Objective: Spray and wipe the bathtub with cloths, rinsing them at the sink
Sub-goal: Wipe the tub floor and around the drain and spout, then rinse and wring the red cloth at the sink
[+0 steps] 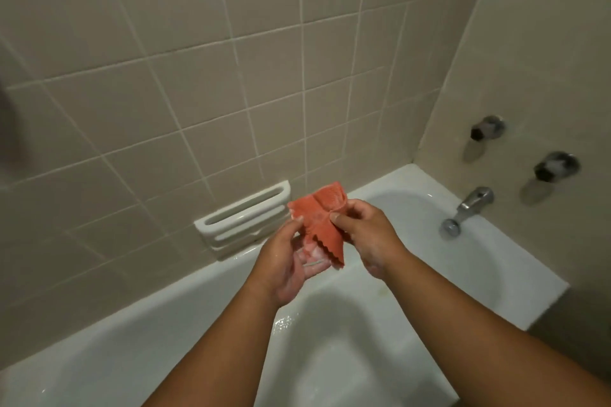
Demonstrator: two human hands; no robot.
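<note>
Forearms reach out over the bathtub (148,314) | orange cloth (317,221) held above its far rim, near the soap dish (244,218) | left hand (284,261) and right hand (367,235) each pinch an edge, thumbs on top | best folded into a flat pad before wiping | no brand or writing legible.

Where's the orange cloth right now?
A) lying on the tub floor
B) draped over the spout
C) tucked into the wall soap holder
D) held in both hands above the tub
D: the left hand and the right hand each pinch the orange cloth, which hangs in the air over the bathtub.
</note>
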